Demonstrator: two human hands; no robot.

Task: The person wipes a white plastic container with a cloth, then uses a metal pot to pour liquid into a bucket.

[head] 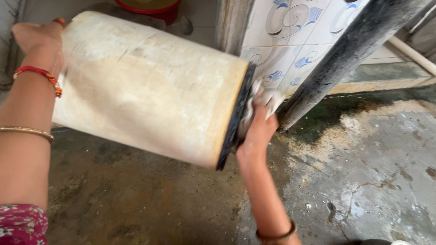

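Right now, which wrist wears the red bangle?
The left hand, gripping the top end of the tilted cream drum; its red bangle sits above a gold one. The right hand, at the drum's black end, wears only gold.

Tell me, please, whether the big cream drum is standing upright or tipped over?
Tipped. The cream drum lies nearly sideways above the floor, its dark base facing right, the left hand at its far end, the right hand on the base.

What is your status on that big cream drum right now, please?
Left hand steadies drum's far end. Right hand presses pale cloth on its dark base. Cream drum tilted off wet floor. Dark pole close beside.
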